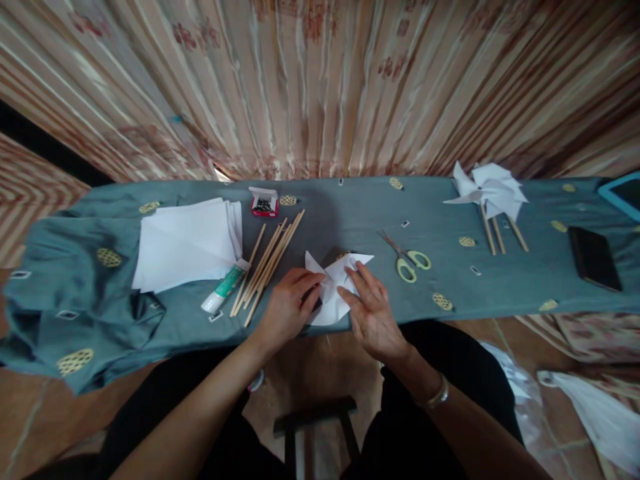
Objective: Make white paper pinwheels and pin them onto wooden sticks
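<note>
A white paper pinwheel with folded, pointed blades lies at the table's front edge, between my two hands. My left hand has thumb and fingers closed on its left side. My right hand grips it from the right, thumb and fingers pressed on the folds near the middle. A small dark patch shows by my left fingertips; I cannot make out what it is. Left of my hands lie several wooden sticks. To the right are scissors with light green handles, blades partly spread.
Further left are a stack of white paper, a green and white glue tube and a red open box of small dark pins. Finished pinwheels on sticks, a dark phone and a blue-edged device sit right. A patterned curtain hangs behind.
</note>
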Demonstrator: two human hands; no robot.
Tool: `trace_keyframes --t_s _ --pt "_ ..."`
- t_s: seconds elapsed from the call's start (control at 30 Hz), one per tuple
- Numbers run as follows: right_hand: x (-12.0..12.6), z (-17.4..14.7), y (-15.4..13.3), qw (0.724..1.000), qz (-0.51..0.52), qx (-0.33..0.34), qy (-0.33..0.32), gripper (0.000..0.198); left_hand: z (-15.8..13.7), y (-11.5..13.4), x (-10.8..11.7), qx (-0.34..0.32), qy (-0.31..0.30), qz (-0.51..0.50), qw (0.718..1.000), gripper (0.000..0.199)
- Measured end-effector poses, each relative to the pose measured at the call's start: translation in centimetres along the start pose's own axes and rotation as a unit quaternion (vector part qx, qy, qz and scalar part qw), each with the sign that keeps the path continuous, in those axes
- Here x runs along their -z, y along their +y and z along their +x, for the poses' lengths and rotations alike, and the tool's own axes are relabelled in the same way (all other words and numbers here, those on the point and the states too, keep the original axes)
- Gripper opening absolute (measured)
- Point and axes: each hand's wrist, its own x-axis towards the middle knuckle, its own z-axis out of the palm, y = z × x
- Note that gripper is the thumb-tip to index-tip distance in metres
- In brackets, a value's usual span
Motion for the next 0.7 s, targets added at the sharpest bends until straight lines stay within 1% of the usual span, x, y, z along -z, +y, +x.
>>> trace_keyframes --t_s 0.17,0.3,0.43,0.53,0.6,0.63,0.7 --pt "0.5 0.3 0.2 1.000 -0.006 -0.003 -0.018 0.034 0.1 -0.5 0.5 0.026 0.013 -0.005 1.000 0.022" --pt "0.8 0.5 0.5 1.000 0.010 -0.004 -0.017 0.033 0.4 -0.6 0.9 0.050 0.020 -0.024 0.998 0.024" --pt "1.0 0.4 0.7 1.000 0.027 0.004 -0.012 0.032 0.5 -0.7 1.3 0.097 0.028 -0.055 0.993 0.023" --pt "1.1 0.4 0.8 0.999 0.046 0.006 -0.004 0.035 0.5 -0.9 1.4 0.140 0.020 -0.095 0.985 0.024" --pt "1.1 0.4 0.8 0.998 0.057 0.006 0.007 0.040 0.4 -1.0 1.3 0.185 0.013 -0.151 0.971 0.031" --pt "1.2 0.4 0.8 0.998 0.060 0.005 0.015 0.042 0.4 -1.0 1.2 0.211 0.011 -0.195 0.958 0.037" --pt "1.2 0.5 0.8 0.998 0.063 0.004 0.028 0.047 0.3 -1.0 1.0 0.260 0.016 -0.298 0.918 0.049"
